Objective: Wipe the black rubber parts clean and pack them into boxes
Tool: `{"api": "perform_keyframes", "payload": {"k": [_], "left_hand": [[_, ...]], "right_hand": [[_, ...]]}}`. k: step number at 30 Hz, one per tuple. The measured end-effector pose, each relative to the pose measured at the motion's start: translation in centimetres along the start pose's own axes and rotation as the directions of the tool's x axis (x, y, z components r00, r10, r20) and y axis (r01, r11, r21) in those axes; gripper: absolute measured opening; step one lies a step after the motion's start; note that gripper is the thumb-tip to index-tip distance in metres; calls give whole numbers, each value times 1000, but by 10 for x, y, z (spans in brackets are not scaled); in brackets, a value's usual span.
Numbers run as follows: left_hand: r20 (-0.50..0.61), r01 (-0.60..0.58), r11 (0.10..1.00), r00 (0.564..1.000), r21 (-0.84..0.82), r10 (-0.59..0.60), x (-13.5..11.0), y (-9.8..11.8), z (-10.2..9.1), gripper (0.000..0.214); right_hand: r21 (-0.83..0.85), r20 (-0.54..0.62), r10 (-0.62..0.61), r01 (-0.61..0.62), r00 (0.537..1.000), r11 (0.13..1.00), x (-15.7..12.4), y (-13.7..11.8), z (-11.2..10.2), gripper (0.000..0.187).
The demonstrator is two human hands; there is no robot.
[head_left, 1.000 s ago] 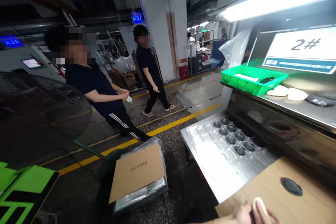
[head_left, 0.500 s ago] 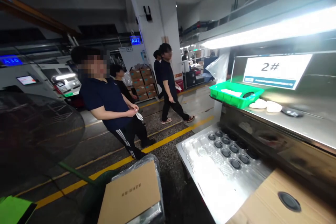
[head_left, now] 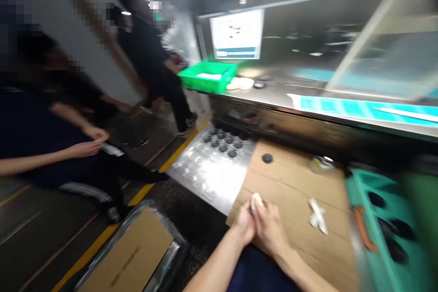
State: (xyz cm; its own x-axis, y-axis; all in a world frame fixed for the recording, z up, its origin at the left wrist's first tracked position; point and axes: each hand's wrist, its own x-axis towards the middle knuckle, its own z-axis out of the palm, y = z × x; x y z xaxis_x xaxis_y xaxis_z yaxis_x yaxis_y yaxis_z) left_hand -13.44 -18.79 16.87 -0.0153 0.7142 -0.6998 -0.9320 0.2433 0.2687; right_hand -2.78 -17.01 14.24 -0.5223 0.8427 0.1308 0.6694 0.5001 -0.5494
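Cardboard sheet (head_left: 294, 178) now in my view: left hand (head_left: 243, 224) and right hand (head_left: 269, 228) both closed on small white piece (head_left: 256, 200), crumpled white scrap (head_left: 316, 215) nearby.

Two hands (head_left: 268, 228), one white piece (head_left: 256, 200), one green crate (head_left: 207, 83), two other people (head_left: 150, 54), one cardboard sheet (head_left: 294, 182).

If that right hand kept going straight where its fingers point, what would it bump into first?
Probably the small white rounded piece held between both hands. The right hand points up and left at it, but the left hand is so close that depth is hard to judge.
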Motion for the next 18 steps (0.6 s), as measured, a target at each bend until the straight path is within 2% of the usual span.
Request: {"api": "perform_keyframes", "payload": {"k": [3,6,7,10,11,14,15,18], "left_hand": [[-6,121,988,993,92,-121,4,2,0,29],[0,77,982,997,170,-79,24,-7,1,37],[-19,86,973,996,212,-83,29,-12,2,38],[-61,144,933,990,331,-131,37,-29,5,39],[-59,156,921,988,358,-144,38,-34,6,39],[-43,154,908,988,389,-149,39,-47,12,38],[-55,173,909,985,379,-165,38,-50,14,36],[-88,263,921,965,288,-247,32,-55,19,32]], "right_hand": [[-6,65,94,-94,993,996,4,-14,-9,41],[-42,16,312,-311,950,949,8,-5,-13,42],[-44,-4,333,-333,943,942,5,1,-16,43],[-23,1,279,-279,960,960,-11,13,-26,45],[-14,1,307,-307,952,952,-17,15,-29,45],[11,-27,483,-483,875,876,-25,22,-37,43],[17,-29,488,-487,872,873,-27,23,-39,44],[16,-7,364,-364,931,931,-34,27,-41,44]]}}
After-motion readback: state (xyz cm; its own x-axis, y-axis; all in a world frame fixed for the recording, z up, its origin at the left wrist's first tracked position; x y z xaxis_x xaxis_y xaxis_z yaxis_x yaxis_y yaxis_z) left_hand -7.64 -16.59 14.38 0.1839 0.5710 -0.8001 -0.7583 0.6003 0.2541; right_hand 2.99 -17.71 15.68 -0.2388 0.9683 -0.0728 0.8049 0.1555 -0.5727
